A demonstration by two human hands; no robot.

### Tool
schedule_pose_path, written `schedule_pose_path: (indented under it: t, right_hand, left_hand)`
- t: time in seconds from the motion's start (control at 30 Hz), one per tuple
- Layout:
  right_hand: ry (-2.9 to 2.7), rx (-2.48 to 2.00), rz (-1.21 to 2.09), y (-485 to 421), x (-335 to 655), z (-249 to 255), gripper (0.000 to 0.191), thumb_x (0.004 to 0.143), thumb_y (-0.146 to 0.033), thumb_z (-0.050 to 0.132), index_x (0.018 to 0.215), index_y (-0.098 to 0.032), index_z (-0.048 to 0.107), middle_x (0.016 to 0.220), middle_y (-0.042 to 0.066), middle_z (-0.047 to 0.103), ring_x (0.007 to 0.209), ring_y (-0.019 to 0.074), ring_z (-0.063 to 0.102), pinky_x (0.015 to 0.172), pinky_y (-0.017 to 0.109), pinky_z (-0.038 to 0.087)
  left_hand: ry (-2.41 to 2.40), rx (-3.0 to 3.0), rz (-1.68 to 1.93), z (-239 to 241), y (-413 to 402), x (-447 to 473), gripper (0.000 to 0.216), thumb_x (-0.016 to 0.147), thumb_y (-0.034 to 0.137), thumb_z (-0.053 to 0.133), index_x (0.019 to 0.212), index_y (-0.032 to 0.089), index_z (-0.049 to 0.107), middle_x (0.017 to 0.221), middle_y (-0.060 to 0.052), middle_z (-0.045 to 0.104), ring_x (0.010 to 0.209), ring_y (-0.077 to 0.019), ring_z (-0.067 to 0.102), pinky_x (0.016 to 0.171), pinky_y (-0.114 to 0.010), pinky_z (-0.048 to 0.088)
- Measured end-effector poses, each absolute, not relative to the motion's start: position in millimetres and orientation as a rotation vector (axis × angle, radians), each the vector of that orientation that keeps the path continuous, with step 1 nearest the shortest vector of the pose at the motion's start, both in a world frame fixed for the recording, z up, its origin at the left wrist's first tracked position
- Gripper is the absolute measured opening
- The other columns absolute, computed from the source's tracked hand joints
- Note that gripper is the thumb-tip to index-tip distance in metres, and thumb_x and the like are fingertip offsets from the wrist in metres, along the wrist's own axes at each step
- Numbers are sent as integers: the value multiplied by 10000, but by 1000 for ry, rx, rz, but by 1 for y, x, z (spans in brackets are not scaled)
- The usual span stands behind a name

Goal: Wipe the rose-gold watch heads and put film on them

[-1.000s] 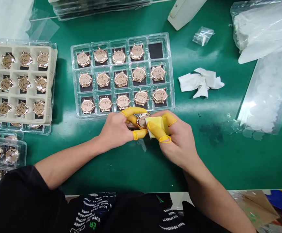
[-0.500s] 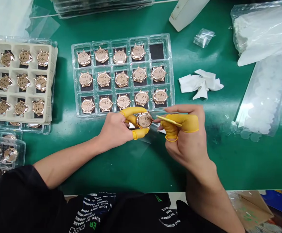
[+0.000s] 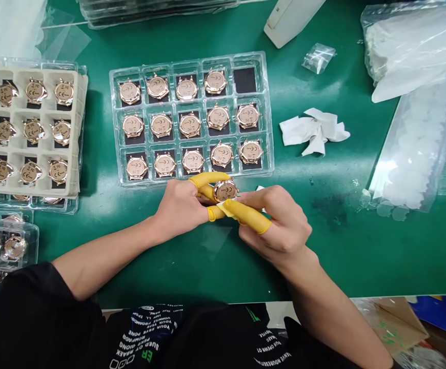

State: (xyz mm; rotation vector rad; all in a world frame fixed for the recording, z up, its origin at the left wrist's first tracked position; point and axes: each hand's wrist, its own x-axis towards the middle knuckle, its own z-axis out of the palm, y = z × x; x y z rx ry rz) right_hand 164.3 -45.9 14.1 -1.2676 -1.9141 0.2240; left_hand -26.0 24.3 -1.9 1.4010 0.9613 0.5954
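My left hand, its fingers in yellow finger cots, grips a rose-gold watch case with its back facing up. My right hand, also wearing yellow cots, pinches a thin yellow sheet against the lower edge of the case. Most of that sheet is hidden by my fingers, and a small white corner shows behind them. Just beyond my hands lies a clear plastic tray holding several rose-gold watch cases on black pads.
A cream tray of watch cases sits on the left, above a clear tray of more cases. Crumpled white paper, a small plastic bag and bags of white material lie on the green mat to the right.
My right hand has come back to the watch case, after holding the yellow sheet edge-on to the right half a second ago. My left hand still holds the case in the same place.
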Motion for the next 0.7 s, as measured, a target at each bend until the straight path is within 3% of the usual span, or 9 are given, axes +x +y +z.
schedule_pose_path:
  t: [0.13, 0.27, 0.47, 0.7]
  right_hand:
    - [-1667, -1462, 446, -41, 173, 19, 108, 870, -157, 618, 893, -260, 643, 807, 20, 594, 679, 179, 564, 600, 339, 432]
    - [-1586, -1575, 687, -38, 172, 23, 109, 825, -171, 629, 893, -255, 645, 937, 44, 692, 770, 215, 651, 689, 365, 505]
    - [-1707, -1578, 494, -39, 158, 17, 267, 757, -83, 582, 950, -259, 639, 959, 45, 740, 811, 217, 696, 685, 342, 540]
    - [-1710, -1567, 375, -39, 164, 11, 199, 822, -103, 561, 938, -252, 626, 892, 28, 735, 730, 188, 705, 629, 307, 531]
  left_hand:
    - [992, 1370, 604, -3, 24, -26, 524, 709, 261, 869, 1226, 228, 795, 799, 26, 823, 651, -133, 754, 656, -231, 655]
    - [996, 1346, 633, -4, 23, -24, 520, 695, 259, 881, 1207, 233, 796, 857, 20, 837, 738, -151, 791, 760, -255, 678]
    - [994, 1346, 612, -2, 25, -26, 527, 701, 232, 867, 1221, 198, 789, 828, 19, 827, 731, -142, 789, 777, -243, 684]
    - [963, 1384, 654, -1, 25, -25, 497, 712, 234, 860, 1203, 196, 794, 869, 15, 842, 783, -150, 814, 804, -230, 691]
